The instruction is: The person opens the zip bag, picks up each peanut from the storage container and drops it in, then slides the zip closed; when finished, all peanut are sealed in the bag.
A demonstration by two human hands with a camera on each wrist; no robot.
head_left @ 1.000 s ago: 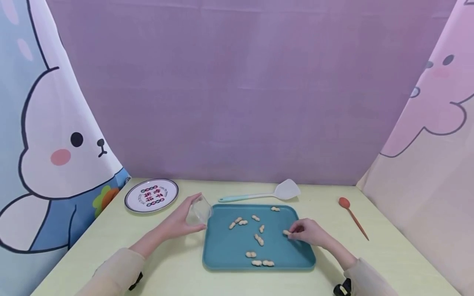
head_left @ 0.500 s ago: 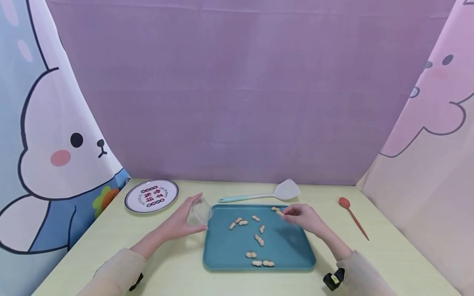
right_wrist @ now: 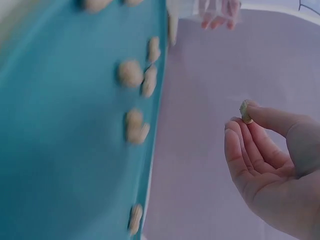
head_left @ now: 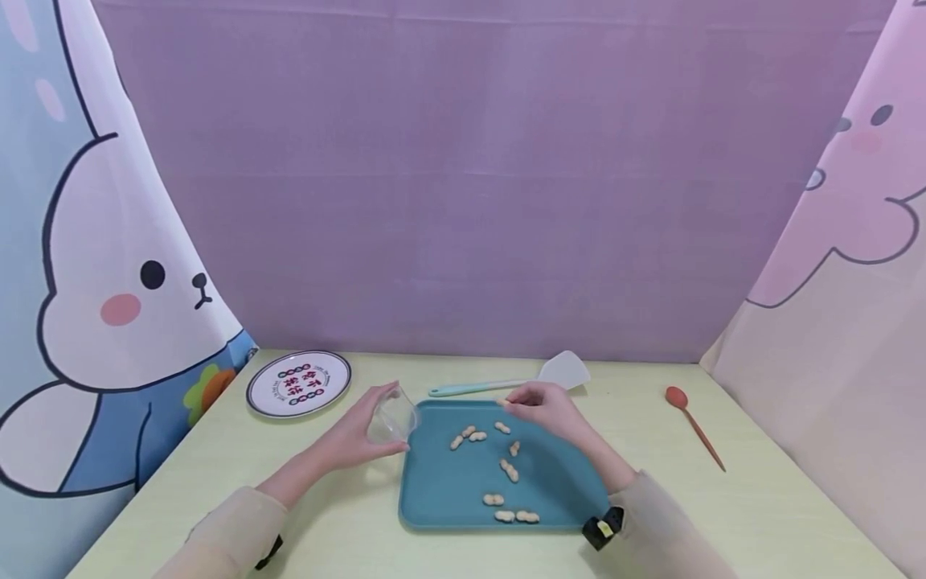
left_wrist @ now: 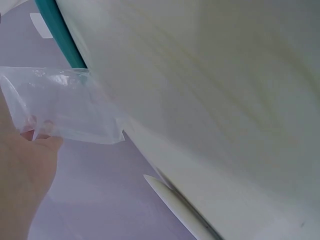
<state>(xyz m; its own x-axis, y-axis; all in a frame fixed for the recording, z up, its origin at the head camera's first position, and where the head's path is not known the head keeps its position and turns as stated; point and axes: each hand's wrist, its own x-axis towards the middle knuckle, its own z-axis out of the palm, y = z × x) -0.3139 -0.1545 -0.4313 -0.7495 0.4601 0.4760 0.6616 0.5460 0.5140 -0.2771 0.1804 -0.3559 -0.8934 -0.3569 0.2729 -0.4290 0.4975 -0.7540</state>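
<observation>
Bringing a likely light, brittle peanut (right_wrist: pixel 245 112) farther left, pinching its end with right hand (head_left: pixel 548 408), gripping clear cup (head_left: pixel 395 415) with left hand (head_left: pixel 352 437).

wht plate (head_left: pixel 299 384) back l, spatula (head_left: pixel 563 371) back ctr, red spoon (head_left: pixel 676 397) on r.

Clear container (head_left: pixel 393 420) in all views

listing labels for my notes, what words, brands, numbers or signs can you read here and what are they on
No text can be quoted with certainty.
Plate: red characters, too small to read surely; tiny lettering beside them, also illegible.
Black right-wrist device: yellow patch, nothing readable.
Tray, clear cup, spatula, spoon: no readable text.
</observation>
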